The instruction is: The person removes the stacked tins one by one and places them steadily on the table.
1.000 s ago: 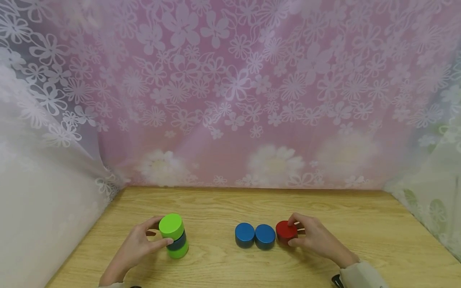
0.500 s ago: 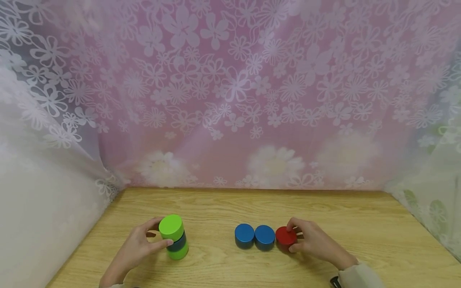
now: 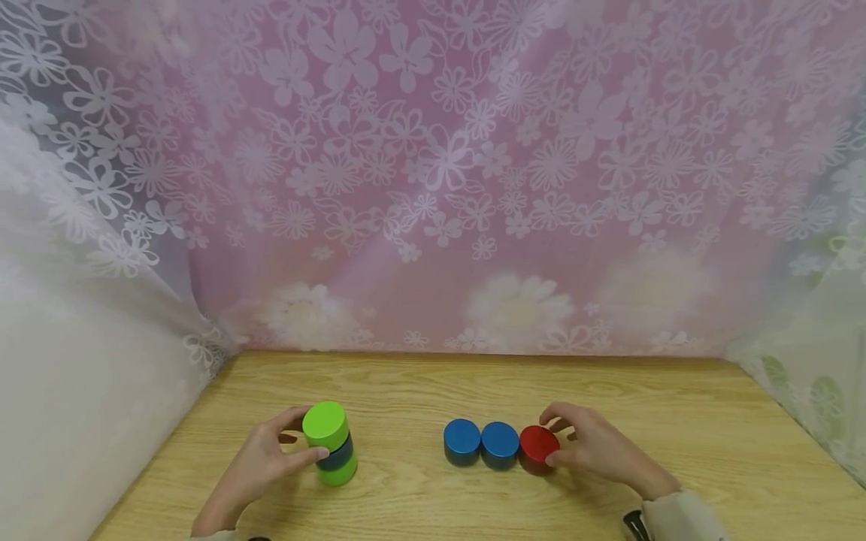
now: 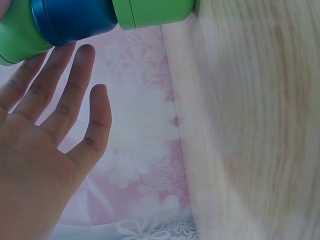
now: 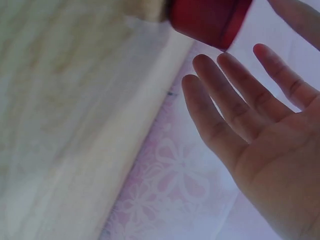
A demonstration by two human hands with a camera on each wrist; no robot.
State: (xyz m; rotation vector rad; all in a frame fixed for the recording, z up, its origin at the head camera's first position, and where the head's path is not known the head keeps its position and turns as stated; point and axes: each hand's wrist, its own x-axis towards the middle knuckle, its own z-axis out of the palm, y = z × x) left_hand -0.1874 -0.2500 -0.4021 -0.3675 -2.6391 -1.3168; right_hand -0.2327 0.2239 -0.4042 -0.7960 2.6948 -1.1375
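Note:
A stack of three short round tins stands at the left in the head view. It has a green tin (image 3: 325,425) on top, a dark blue tin (image 3: 336,455) in the middle and another green tin (image 3: 340,472) below. My left hand (image 3: 260,460) holds the stack from the left, thumb in front and some fingertips behind. Two blue tins (image 3: 462,442) stand in a row with a red tin (image 3: 539,449) at its right end. My right hand (image 3: 595,448) is beside the red tin; its fingers stand apart from the tin in the right wrist view.
The tins stand on a wood-grain table (image 3: 406,511). A pink flowered cloth (image 3: 440,225) hangs behind its far edge. Pale cloth hangs along the left side (image 3: 81,361) and the right side (image 3: 812,361).
The fingers of my right hand have come off the red tin's lid and spread apart; the tin stays in the row. My left hand and the stack look the same.

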